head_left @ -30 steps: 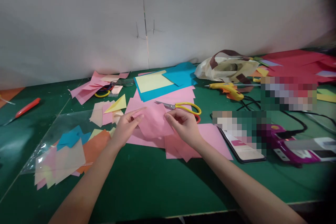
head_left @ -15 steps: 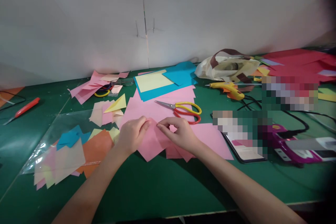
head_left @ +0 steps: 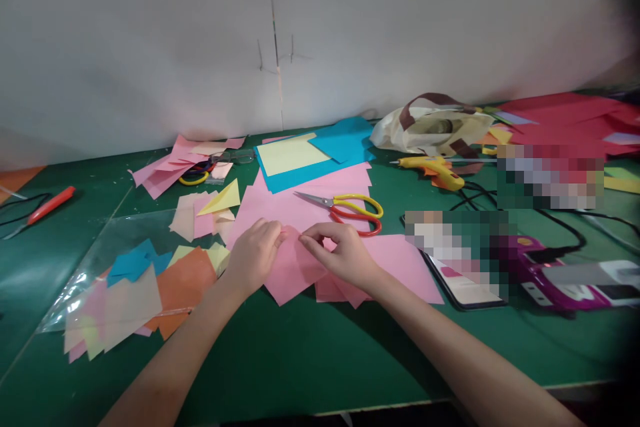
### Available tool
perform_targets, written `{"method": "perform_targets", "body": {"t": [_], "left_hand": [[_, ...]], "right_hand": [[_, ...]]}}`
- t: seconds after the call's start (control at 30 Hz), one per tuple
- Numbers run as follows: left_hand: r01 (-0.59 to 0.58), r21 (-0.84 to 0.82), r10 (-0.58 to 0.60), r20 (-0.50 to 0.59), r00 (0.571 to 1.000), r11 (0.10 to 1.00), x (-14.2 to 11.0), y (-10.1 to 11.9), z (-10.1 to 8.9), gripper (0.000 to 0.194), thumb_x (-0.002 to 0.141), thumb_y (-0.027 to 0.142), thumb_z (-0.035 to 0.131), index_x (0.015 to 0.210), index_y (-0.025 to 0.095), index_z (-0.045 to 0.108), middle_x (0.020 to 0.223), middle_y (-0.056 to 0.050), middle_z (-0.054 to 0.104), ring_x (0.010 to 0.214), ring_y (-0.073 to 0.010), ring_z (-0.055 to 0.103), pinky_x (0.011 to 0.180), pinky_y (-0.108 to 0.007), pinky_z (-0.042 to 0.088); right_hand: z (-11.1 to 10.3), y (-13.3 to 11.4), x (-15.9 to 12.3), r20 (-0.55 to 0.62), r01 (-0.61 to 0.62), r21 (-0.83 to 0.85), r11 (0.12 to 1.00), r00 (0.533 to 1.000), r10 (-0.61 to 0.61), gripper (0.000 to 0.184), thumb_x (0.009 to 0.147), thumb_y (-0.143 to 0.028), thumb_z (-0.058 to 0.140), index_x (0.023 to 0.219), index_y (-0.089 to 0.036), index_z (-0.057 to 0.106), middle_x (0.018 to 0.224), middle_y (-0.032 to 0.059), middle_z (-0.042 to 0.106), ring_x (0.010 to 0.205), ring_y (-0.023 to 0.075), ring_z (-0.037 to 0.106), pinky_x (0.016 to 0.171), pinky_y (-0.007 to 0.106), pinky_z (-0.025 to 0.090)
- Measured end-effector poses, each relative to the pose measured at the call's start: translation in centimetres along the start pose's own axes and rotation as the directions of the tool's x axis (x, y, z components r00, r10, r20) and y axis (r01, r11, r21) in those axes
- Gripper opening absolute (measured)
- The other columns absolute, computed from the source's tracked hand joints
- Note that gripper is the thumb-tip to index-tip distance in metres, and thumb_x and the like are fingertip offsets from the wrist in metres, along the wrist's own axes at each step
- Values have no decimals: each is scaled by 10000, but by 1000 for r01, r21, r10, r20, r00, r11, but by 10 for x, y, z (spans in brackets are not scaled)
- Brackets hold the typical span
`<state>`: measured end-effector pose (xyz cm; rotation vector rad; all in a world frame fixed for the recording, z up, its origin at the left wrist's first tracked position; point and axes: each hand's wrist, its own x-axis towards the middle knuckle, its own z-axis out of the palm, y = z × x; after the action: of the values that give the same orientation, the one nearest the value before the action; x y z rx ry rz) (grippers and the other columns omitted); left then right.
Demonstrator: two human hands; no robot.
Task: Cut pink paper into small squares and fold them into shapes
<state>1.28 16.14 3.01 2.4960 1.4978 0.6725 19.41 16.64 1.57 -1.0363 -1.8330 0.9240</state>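
Pink paper (head_left: 293, 273) is pinched between the fingertips of the left hand (head_left: 255, 253) and right hand (head_left: 343, 253).

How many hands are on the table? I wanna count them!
2. The left hand is on one side of the pink paper, and the right hand is on the other, just below the yellow-and-red scissors. Neither is hidden.

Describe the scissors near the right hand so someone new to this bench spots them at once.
On the green table, find the pink sheets in the middle, nearer than the blue ones. The scissors lie there just beyond the right hand, blades pointing left. One yellow and one red handle show fully; the other pair, farther left, is partly hidden by pink scraps.
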Motion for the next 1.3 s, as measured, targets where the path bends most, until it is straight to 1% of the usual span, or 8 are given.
{"method": "perform_targets", "body": {"t": [0.33,0.5,0.63,0.77,0.87,1.0,1.17,1.3], "left_hand": [[187,-192,-161,144,977,963,-1,4,-1,258,931,323,300,703,218,362,620,32,463,560,-141,460,533,-248,318],[219,-150,-201,124,972,964,-1,6,-3,278,924,335,304,671,221,335,581,40,437,519,-138,440,516,-245,289],[254,-120,-245,88,966,960,-1,5,-4,262,910,327,321,675,220,362,582,37,460,528,-142,460,521,-245,296],[259,-112,-254,64,965,959,-1,4,-5,240,906,335,318,708,219,389,602,32,478,552,-145,477,535,-247,308],[274,-118,-268,65,961,955,-1,4,-6,240,906,341,316,710,217,381,597,34,465,546,-140,457,528,-249,295],[319,-211,-313,62,948,924,0,4,-7,291,891,341,349,636,218,280,548,56,348,506,-115,364,496,-243,260],[390,-396,-384,98,918,831,1,-3,-8,331,883,373,374,625,218,237,554,66,240,494,-101,305,474,-231,246],[394,-426,-400,80,913,814,3,-7,-10,331,873,376,393,623,216,249,555,65,226,497,-102,289,476,-232,243]], "right_hand": [[4,5,-2,2,50,-48,998,999,-50,202,837,-242,488,680,-187,603,639,24,634,579,138,539,563,272,439],[4,5,1,24,10,-32,999,1000,-9,206,852,-269,497,718,-191,632,715,38,682,622,152,578,563,272,451],[-8,21,7,-165,1,-176,984,986,-30,190,866,-272,485,811,-202,652,776,54,678,712,186,605,638,308,482],[-34,51,13,-372,-244,-497,833,927,49,186,815,-253,552,931,-165,668,978,145,624,930,289,571,791,418,460],[-50,67,15,-313,-347,-612,711,932,185,251,783,-301,616,941,-113,672,949,177,611,938,330,557,808,455,450],[-60,70,18,-107,-212,-617,758,977,186,247,789,-226,599,1013,-141,657,965,135,615,905,268,590,789,367,474],[-64,58,18,-131,-241,-580,778,970,203,304,792,-320,596,1048,-163,640,991,137,642,797,247,620,666,335,468],[-62,45,17,-167,-284,-253,925,954,247,391,757,-461,614,1020,-171,605,792,76,667,652,200,609,519,276,428]]}}
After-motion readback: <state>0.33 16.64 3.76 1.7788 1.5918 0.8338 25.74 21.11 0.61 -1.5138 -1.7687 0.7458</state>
